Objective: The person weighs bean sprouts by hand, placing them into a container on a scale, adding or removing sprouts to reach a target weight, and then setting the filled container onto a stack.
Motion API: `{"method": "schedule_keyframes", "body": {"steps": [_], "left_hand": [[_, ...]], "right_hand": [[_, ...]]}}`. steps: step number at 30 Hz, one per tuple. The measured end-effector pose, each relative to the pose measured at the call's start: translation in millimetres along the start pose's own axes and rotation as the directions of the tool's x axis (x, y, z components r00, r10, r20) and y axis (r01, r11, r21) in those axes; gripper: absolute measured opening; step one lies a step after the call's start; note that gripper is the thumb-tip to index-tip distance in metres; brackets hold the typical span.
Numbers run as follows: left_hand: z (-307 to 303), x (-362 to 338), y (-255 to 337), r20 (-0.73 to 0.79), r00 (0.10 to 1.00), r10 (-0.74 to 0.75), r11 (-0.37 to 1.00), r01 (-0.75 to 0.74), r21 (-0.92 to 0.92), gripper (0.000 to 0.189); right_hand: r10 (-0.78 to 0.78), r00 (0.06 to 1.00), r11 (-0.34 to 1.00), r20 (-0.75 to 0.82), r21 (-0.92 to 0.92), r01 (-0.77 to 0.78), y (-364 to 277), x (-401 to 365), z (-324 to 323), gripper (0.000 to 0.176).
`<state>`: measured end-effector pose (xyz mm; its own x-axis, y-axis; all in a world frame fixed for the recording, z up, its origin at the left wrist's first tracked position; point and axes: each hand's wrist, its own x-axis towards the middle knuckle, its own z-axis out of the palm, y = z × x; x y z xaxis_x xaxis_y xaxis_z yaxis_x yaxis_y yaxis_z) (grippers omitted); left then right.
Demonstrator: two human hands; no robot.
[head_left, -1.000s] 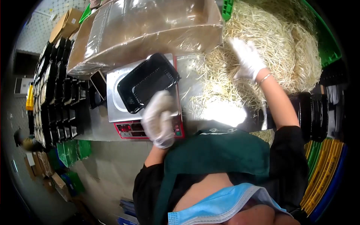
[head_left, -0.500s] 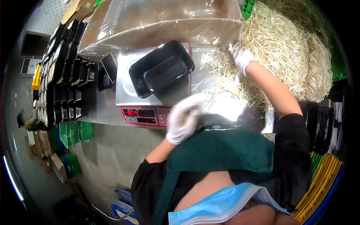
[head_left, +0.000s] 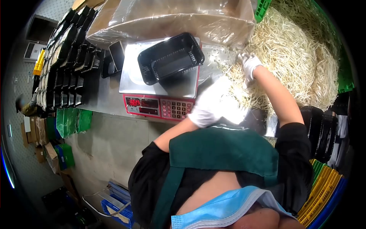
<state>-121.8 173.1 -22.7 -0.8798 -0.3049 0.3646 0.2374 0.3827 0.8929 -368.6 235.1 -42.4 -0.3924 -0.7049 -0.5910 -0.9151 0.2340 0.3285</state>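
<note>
My right hand (head_left: 249, 68), in a white glove, is at the left edge of a big heap of bean sprouts (head_left: 282, 57). Its fingers are curled in among the sprouts. My left hand (head_left: 207, 108), gloved too, reaches over the metal tabletop just right of the scale, beside loose sprouts. Glare and blur wash out its fingers, so what it holds, if anything, does not show. A black plastic tray (head_left: 171, 59) sits slightly askew on the steel pan of the weighing scale (head_left: 160, 106), whose red digits are lit.
Behind the scale stands a plastic-lined carton (head_left: 171, 28). Stacked filled black trays (head_left: 63, 65) rise at the left, with a phone-like dark slab (head_left: 116, 54) near them. Nested black trays (head_left: 318, 131) and yellow crates (head_left: 318, 191) are at the right. Another person (head_left: 28, 107) is far left.
My left hand has moved right, from in front of the scale toward the loose sprouts. My right hand has shifted slightly, its fingers now more curled. The whole view has tilted a little.
</note>
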Motion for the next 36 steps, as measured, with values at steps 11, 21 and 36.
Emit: {"method": "schedule_keyframes", "body": {"steps": [11,21,36], "left_hand": [[-199.9,-12.9,-3.5,-0.890,0.451,-0.060,0.998,-0.005,-0.070,0.071],[-176.2,-22.3,-32.8,-0.639,0.746,-0.187,0.982,0.169,-0.089,0.091],[-125.7,8.8,-37.5,-0.533,0.641,-0.552,0.762,0.129,-0.634,0.011]], "right_hand": [[0.082,0.886,0.960,-0.457,0.275,0.054,4.9,-48.9,18.4,0.037],[0.190,0.700,0.895,-0.688,0.414,0.164,1.1,-46.1,44.2,0.062],[0.348,0.764,0.777,-0.544,0.623,0.090,16.2,-49.5,29.1,0.048]]}}
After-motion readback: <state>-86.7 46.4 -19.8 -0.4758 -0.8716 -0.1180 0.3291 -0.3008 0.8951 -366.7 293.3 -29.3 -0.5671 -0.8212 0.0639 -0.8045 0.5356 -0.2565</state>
